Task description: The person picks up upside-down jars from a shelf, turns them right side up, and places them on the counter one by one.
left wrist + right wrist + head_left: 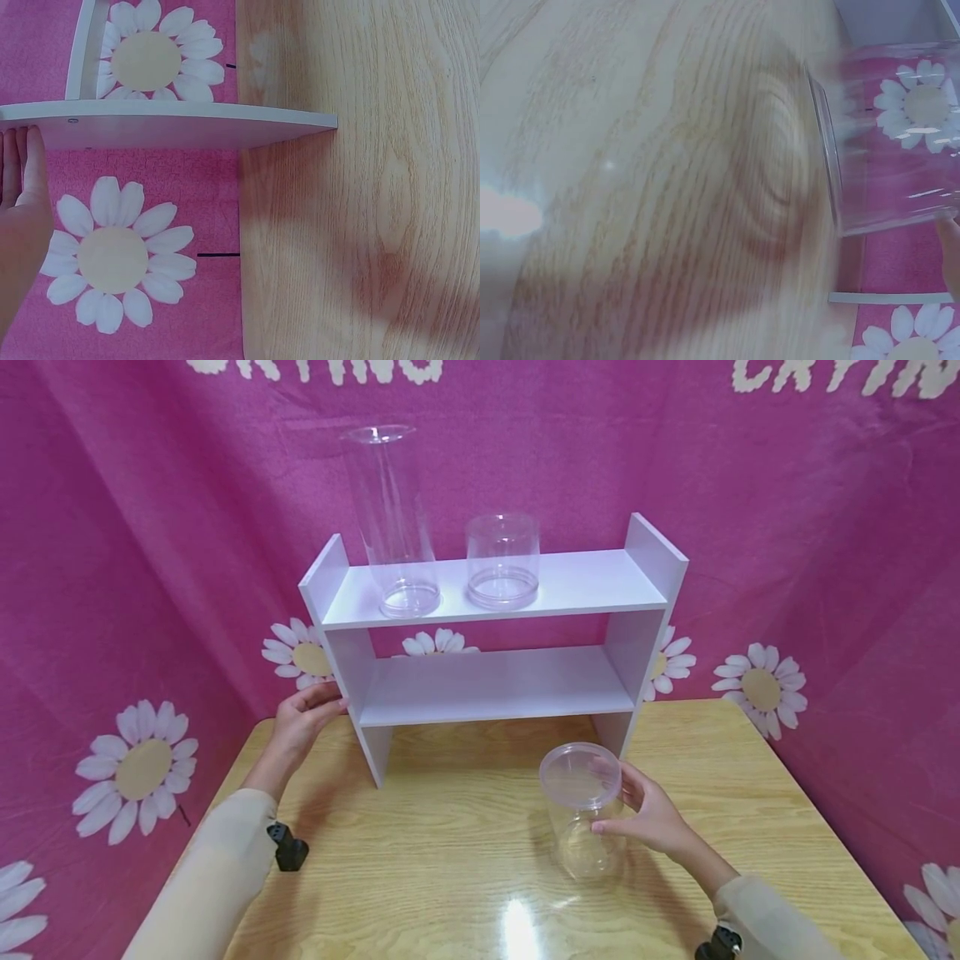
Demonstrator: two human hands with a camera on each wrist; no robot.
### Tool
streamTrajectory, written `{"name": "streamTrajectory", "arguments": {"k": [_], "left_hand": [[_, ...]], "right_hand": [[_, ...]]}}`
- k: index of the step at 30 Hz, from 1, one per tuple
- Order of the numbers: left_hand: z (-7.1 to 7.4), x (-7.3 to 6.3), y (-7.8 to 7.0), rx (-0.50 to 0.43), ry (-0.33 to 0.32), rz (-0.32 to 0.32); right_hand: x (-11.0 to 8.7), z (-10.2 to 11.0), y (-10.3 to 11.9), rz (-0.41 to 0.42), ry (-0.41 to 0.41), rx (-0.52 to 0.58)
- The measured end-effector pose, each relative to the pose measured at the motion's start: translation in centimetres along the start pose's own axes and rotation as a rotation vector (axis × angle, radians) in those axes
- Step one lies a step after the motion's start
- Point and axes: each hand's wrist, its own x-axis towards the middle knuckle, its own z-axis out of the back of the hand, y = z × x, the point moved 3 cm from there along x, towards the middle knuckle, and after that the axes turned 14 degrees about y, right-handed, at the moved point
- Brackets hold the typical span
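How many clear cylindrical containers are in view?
3. A tall container and, right of it, a shorter container stand on top of the white shelf unit; a third container is in the right grip, in front. None appear hidden.

In the head view, the top edge slices through the white lettering [337, 372]. The shelf unit [495, 687] hides parts of three printed daisies [439, 642], while others run out at the side edges. The near end of the surface [420, 868] and both sleeves [202, 877] are cut off at the bottom. The clear plastic jar [581, 777] has a base hard to trace against the wood grain; some fingertips of the right hand [651, 817] show only dimly through its wall. The left wrist view crops the left hand [300, 720] and shelf unit at its left edge. The right wrist view blurs the surface, cuts the jar at the right edge and shows only a sliver of the right hand.
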Motion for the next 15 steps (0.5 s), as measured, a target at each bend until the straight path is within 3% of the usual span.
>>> {"name": "streamTrajectory", "arguments": {"k": [15], "left_hand": [[0.23,-0.05,-0.03,0.038,0.002,0.018]], "right_hand": [[0.31,-0.28,-0.90,0.009,-0.028,-0.033]]}}
